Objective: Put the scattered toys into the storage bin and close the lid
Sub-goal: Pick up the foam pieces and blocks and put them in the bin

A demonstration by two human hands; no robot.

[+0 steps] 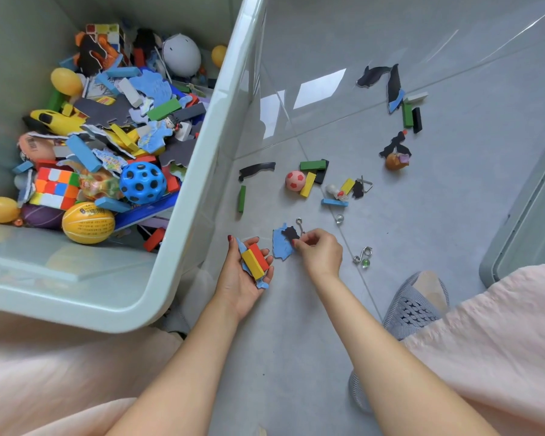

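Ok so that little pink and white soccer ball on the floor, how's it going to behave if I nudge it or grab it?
The soccer ball is round and sits on smooth glossy tile, so a nudge would probably send it rolling. It rests against a yellow block, which may stop it that way. It looks small and likely light, so one hand should manage.

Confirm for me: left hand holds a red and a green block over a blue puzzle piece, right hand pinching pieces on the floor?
Not quite. In the head view the left hand holds a red block and a yellow block, not green. The rest is right.

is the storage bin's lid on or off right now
Off. The storage bin stands open with its toys showing from above; what looks like the lid lies on the floor at right.
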